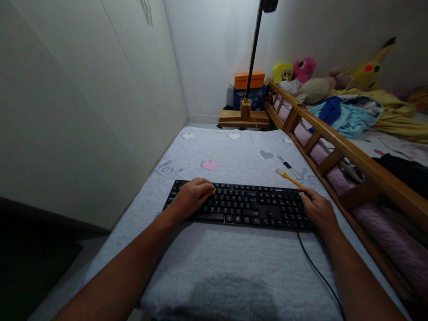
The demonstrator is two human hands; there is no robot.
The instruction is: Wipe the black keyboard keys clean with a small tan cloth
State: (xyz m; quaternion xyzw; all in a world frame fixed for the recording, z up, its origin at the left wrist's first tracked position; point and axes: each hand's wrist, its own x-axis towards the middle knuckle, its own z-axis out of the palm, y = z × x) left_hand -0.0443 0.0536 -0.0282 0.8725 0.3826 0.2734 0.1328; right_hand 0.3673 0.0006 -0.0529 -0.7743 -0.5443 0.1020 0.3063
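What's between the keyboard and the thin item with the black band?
In the head view, a yellow-handled brush lies between the keyboard and that thin item.

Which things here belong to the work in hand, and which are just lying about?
In the work:
keyboard, left hand over its keys, right hand at its right end
cable
probably the brush nearby

Lying about:
orange box
plush toys
blue clothes

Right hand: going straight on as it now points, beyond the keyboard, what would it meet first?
Probably the yellow-handled brush, lying just past the top right corner of the keyboard, though depth ahead of the right hand is hard to judge.
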